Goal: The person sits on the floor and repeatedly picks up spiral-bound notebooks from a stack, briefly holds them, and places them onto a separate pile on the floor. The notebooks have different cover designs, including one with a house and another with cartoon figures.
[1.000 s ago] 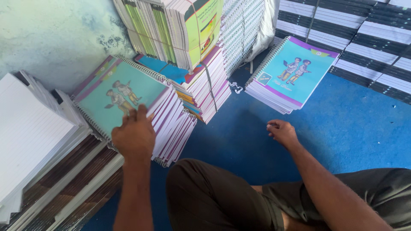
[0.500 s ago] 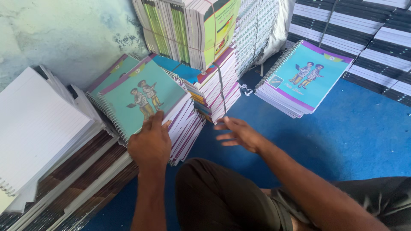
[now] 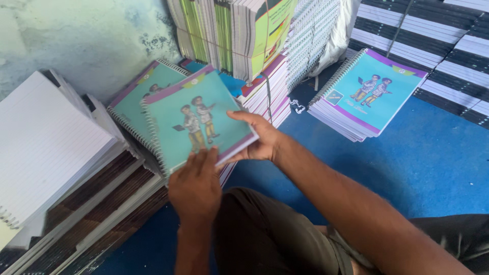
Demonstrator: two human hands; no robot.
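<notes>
Right hand (image 3: pixel 260 140) has come off the blue floor and crossed to the top notebook (image 3: pixel 196 119); its fingers now clamp the notebook's right edge. Left hand (image 3: pixel 196 186) slid from flat on the cover to gripping the near edge. Notebook now lifted and tilted off the stack (image 3: pixel 135 102).

My left hand (image 3: pixel 195 188) covers the near edge of the teal spiral-bound notebook with a purple border (image 3: pixel 196 119), and my right hand (image 3: pixel 257 140) hides its right corner; my fingers beneath it are out of sight. That notebook conceals most of the pile of matching teal notebooks (image 3: pixel 135 99) under it. The stack of white lined paper pads (image 3: pixel 43 142) runs off the left edge. The black-and-white striped stacks (image 3: pixel 438 40) are cut by the top and right edges.
</notes>
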